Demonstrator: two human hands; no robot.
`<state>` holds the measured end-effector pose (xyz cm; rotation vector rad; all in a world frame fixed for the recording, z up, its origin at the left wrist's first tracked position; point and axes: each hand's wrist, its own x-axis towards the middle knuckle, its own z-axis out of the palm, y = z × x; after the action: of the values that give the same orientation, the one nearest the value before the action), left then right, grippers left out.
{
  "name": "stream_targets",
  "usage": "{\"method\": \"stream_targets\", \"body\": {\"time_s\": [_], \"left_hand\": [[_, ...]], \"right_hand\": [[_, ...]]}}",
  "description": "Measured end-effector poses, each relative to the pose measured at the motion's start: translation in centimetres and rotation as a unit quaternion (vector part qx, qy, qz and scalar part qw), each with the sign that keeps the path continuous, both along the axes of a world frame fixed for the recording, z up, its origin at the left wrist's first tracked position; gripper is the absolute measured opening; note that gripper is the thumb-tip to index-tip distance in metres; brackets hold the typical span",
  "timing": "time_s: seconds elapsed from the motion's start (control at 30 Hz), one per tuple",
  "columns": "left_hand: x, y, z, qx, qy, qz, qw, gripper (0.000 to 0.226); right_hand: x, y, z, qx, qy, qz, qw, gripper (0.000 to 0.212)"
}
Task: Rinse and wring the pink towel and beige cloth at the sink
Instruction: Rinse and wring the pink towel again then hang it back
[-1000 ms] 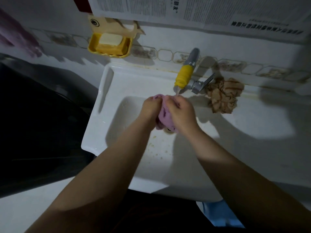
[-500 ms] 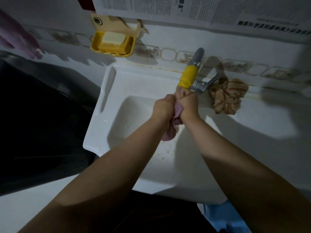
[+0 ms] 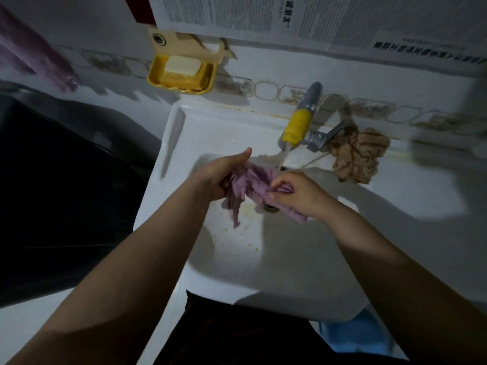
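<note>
**Two hands, one pink towel under the tap**

One soap dish [image 3: 181, 75] is hanging up and left of the sink [image 3: 168, 143]. Over the sink's basin, the left hand [image 3: 221, 172] is grasping one pink towel [image 3: 253, 180], and the right hand [image 3: 297, 191] is pinching its other side. One tap [image 3: 297, 125] is running water onto it. One beige cloth [image 3: 355, 156] is lying crumpled on the sink's right ledge.

We see our two forearms bare, no sleeves, watch or rings on the left hand [image 3: 221, 175] or the right hand [image 3: 297, 192]; dark clothing below.
</note>
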<state>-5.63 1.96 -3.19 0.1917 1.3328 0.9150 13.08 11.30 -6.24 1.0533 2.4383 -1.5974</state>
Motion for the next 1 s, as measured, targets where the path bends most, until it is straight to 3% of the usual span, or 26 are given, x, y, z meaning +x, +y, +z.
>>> {"method": "stream_targets", "body": {"time_s": [0.1, 0.17, 0.23, 0.3, 0.37, 0.4, 0.43, 0.47, 0.53, 0.57, 0.63, 0.67, 0.73, 0.83, 0.93, 1.0], "left_hand": [[-0.5, -0.3, -0.6, 0.048, 0.107, -0.101, 0.988, 0.052], [-0.6, -0.4, -0.4, 0.077, 0.125, -0.218, 0.965, 0.062], [-0.6, -0.4, -0.1, 0.04, 0.191, -0.358, 0.913, 0.067], [-0.6, -0.2, -0.5, -0.024, 0.329, -0.463, 0.823, 0.068], [-0.5, -0.2, -1.2, -0.044, 0.407, -0.511, 0.756, 0.068], [-0.1, -0.2, -1.4, -0.024, 0.42, -0.517, 0.745, 0.067], [0.1, -0.3, -1.4, 0.005, 0.415, -0.503, 0.759, 0.07], [0.3, -0.6, -1.4, 0.035, 0.384, -0.442, 0.81, 0.073], [0.2, -1.0, -1.4, 0.112, 0.26, -0.229, 0.931, 0.066], [0.3, -1.3, -1.6, 0.155, 0.205, -0.122, 0.959, 0.058], [0.4, -1.7, -1.8, 0.178, 0.134, 0.066, 0.973, 0.046], [0.5, -1.8, -1.7, 0.163, 0.12, 0.138, 0.969, 0.037], [0.9, -1.3, -1.8, 0.108, 0.115, 0.237, 0.959, 0.024], [2.6, 0.4, -1.5, 0.037, 0.092, 0.259, 0.961, 0.019], [6.0, 2.0, -0.5, -0.025, -0.014, 0.269, 0.963, 0.026], [7.7, 3.2, -1.0, -0.035, 0.003, 0.261, 0.965, 0.032]], "right_hand": [[0.2, 0.5, 0.5, 0.036, -0.01, -0.037, 0.999, 0.015], [0.1, 1.1, 1.2, 0.02, -0.001, -0.078, 0.997, 0.02], [-0.2, 1.7, 1.8, -0.001, 0.018, -0.143, 0.99, 0.024], [-0.9, 1.7, 2.5, -0.071, 0.053, -0.217, 0.972, 0.022], [-1.8, 1.0, 3.1, -0.185, 0.098, -0.281, 0.937, 0.024], [-2.1, 0.7, 3.5, -0.249, 0.125, -0.292, 0.915, 0.023], [-2.4, 0.5, 3.7, -0.313, 0.154, -0.282, 0.894, 0.022], [-2.5, 0.3, 3.8, -0.372, 0.178, -0.256, 0.874, 0.019], [-2.4, 0.2, 4.3, -0.449, 0.209, -0.198, 0.846, 0.017], [-2.2, 0.3, 4.2, -0.458, 0.216, -0.185, 0.842, 0.016], [-1.9, 0.6, 3.9, -0.403, 0.174, -0.194, 0.877, 0.012], [-1.6, 0.9, 3.8, -0.334, 0.126, -0.195, 0.914, 0.008], [-1.3, 1.2, 3.6, -0.166, 0.017, -0.176, 0.97, 0.021], [-3.0, -1.0, 2.6, -0.054, 0.031, -0.243, 0.968, 0.038], [-5.6, -3.4, 1.9, 0.052, 0.044, -0.255, 0.965, 0.047], [-6.2, -2.0, 1.7, 0.078, 0.038, -0.316, 0.945, 0.042]]}}
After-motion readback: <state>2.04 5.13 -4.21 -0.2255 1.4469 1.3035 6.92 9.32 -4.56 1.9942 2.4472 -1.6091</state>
